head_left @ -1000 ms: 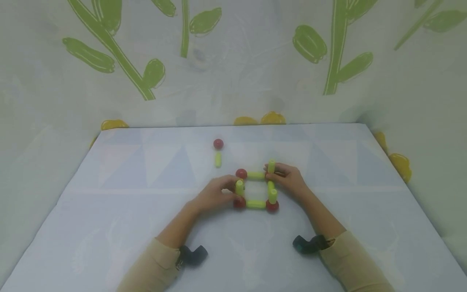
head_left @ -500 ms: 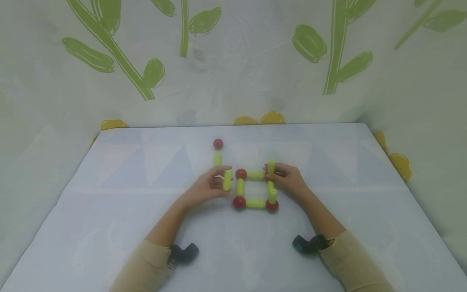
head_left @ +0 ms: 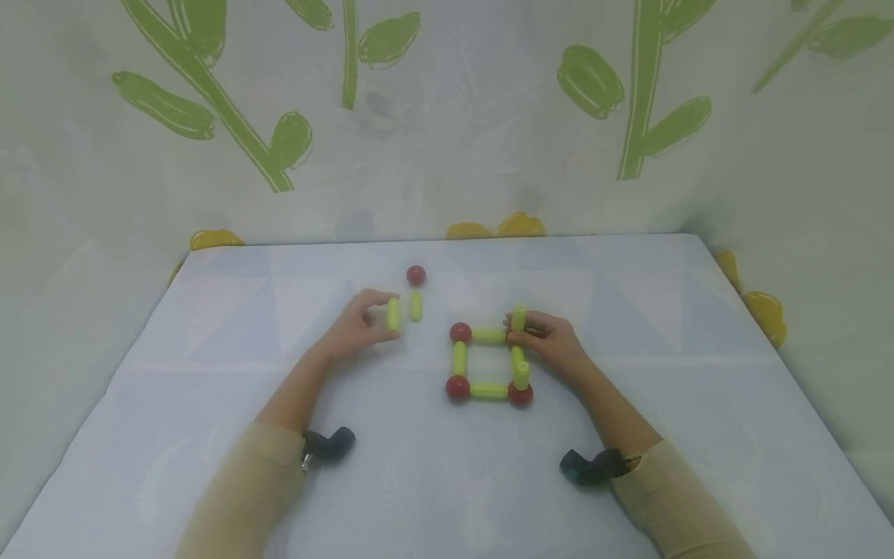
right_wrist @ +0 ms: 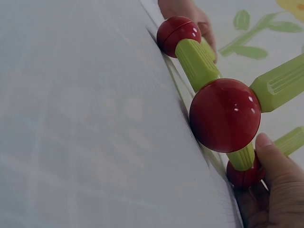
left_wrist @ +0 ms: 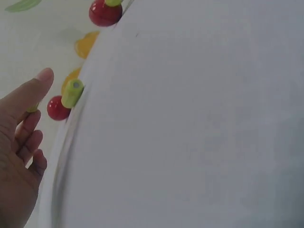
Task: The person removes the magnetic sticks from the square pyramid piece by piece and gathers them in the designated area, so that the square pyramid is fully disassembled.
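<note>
left hand: grasping, with a yellow-green held rod pinched between thumb and fingertips; whether the rod touches the tabletop cannot be told. in the left wrist view the thumb extends over the fingers, and most of the rod is hidden between them. just beside it, to the right, lies a loose rod of the same colour, and beyond that rod's far end a loose red ball.

right hand: grasping the far right ball of the square frame, its thumb against the red surface; the head view shows this ball largely covered by the fingers.

square frame: to the right of the loose pieces, on the tabletop, made of 4 red balls joined by 4 yellow-green rods. the far left ball and near left ball bear no upright. from the near right ball rises 1 upright rod; a 2nd upright stands at the far right corner, beside the fingers.

surroundings: white tabletop with pale blue triangles; behind it, a pale wall painted with green leaves; beige sleeves on 2 forearms.
</note>
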The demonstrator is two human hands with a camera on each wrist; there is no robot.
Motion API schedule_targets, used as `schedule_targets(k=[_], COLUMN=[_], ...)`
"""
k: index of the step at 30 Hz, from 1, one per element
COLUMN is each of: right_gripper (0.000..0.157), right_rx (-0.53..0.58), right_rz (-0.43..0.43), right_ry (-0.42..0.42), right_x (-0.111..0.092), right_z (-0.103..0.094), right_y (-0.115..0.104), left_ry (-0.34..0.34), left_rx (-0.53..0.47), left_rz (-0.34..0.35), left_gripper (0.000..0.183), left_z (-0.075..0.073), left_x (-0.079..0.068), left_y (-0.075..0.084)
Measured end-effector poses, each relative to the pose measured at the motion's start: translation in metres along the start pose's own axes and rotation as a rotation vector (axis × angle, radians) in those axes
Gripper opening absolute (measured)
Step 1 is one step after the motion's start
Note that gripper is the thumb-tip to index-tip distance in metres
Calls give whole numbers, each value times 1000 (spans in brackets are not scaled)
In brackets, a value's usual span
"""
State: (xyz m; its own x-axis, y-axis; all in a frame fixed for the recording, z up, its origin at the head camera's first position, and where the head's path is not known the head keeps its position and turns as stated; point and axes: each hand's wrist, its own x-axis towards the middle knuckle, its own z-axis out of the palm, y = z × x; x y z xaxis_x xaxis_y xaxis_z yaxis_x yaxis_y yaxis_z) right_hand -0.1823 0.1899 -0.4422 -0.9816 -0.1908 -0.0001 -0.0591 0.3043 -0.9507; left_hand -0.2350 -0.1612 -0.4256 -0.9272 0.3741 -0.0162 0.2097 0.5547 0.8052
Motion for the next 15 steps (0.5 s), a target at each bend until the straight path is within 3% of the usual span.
schedule_targets(k=[9,15], right_gripper=[41,41], right_rx=[-21,-20], right_rz=[1,18], right_ry=[0,-2], right_x=[-1,1], right_z=[-1,-2], right_y=[-3,0], left_ry=[-25,-49], left_rx=[178,342], left_rz=[-56,-147], left_gripper=[64,66], left_z=[-16,-22], left_x=[25,31], left_y=[-21,-23])
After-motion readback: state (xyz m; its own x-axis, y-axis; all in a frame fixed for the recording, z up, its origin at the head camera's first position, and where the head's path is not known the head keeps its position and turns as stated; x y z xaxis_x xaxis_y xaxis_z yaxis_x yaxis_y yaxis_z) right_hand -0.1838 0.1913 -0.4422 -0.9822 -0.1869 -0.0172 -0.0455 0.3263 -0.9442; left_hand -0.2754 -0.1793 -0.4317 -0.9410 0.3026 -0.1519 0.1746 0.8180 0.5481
